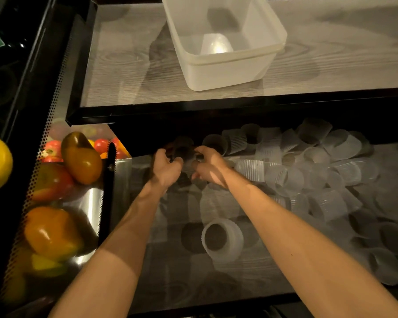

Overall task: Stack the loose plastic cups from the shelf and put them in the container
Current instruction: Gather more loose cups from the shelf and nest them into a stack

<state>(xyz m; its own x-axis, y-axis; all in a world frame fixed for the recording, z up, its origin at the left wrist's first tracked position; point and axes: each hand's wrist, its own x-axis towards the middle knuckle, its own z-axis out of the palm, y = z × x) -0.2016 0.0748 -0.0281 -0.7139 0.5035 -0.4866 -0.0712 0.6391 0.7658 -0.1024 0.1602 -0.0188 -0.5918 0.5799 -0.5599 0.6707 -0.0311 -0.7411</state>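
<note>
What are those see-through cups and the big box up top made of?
The cups look like thin frosted plastic: the shelf shows through them, and their sides are ribbed. The box looks like thicker, milky plastic, smooth and slightly shiny, and its walls let some light through.

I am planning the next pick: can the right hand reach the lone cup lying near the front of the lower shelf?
Probably yes: the lone cup lies apart from the pile, nothing over it. But the right hand now grips other cups.
</note>
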